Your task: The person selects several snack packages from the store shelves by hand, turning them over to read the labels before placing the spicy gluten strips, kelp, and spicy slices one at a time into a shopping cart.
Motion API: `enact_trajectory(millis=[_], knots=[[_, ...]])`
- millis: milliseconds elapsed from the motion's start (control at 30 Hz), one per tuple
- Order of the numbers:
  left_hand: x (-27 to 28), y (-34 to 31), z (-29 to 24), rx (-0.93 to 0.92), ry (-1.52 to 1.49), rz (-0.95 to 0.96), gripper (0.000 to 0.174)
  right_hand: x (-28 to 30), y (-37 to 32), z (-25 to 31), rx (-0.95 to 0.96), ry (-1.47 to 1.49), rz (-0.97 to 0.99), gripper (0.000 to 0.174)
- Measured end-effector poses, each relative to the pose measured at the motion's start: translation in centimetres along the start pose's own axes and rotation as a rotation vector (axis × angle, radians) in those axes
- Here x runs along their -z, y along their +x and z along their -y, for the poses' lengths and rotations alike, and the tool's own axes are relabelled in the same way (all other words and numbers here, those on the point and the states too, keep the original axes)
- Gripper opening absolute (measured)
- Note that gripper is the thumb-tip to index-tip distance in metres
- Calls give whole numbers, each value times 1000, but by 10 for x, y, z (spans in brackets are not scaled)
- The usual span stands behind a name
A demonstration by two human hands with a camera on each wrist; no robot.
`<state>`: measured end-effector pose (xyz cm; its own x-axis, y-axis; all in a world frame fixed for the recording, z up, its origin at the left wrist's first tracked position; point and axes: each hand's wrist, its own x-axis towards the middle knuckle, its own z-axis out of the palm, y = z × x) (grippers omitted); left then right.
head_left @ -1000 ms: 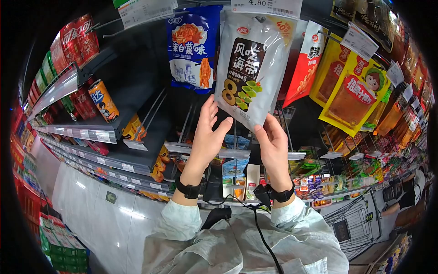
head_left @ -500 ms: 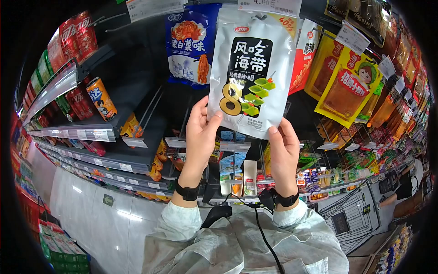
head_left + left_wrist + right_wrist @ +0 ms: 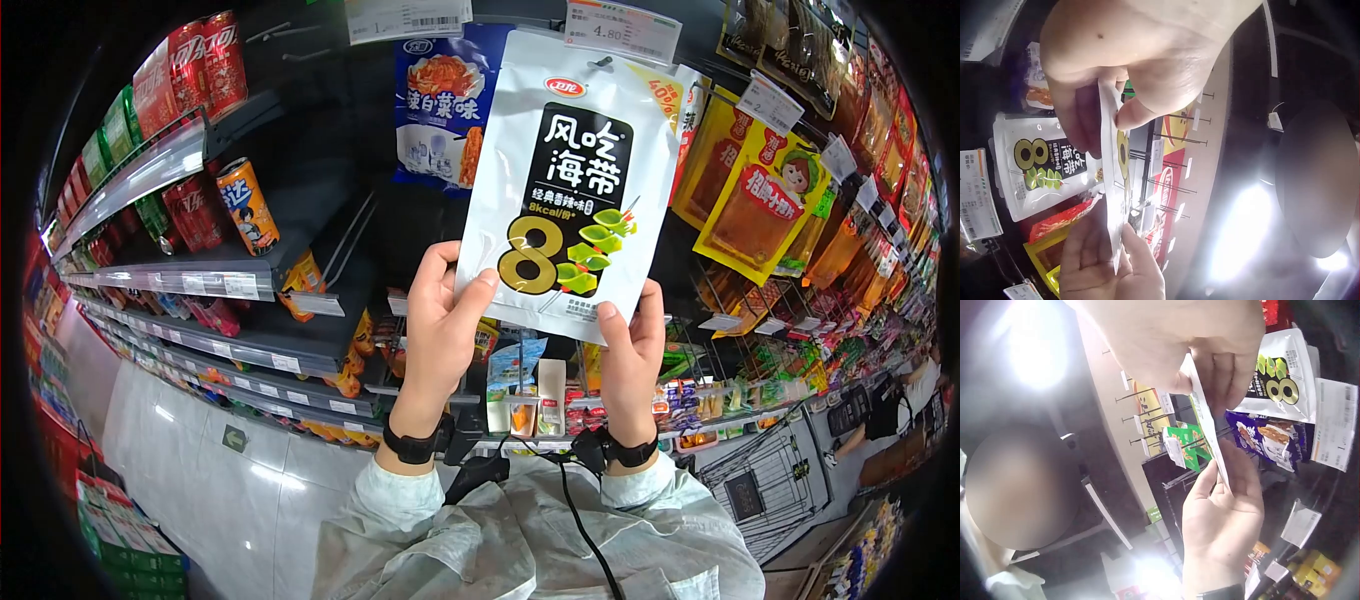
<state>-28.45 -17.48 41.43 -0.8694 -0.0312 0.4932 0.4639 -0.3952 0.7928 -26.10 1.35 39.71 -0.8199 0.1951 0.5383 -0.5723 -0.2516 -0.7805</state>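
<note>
The left hand (image 3: 440, 325) and right hand (image 3: 630, 355) pinch the white snack pouch (image 3: 570, 180) at its lower corners. It seems light, floppy and slick, so the sealed edges likely grip best.

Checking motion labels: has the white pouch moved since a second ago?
Yes. The white pouch has come down and closer; its bottom edge is now further below the blue pouch.
</note>
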Motion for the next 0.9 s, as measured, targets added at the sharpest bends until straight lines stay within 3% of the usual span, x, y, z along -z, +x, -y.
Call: enact_trajectory(millis=[467, 733, 900], knots=[[-1, -27, -31, -31, -55, 58, 23, -13, -32, 34, 67, -37, -33, 28], [3, -53, -28, 64, -96, 34, 25, -9, -62, 40, 13, -121, -32, 28], [22, -77, -5, 154, -56, 40, 23, 8, -82, 25, -74, -144, 12, 39]])
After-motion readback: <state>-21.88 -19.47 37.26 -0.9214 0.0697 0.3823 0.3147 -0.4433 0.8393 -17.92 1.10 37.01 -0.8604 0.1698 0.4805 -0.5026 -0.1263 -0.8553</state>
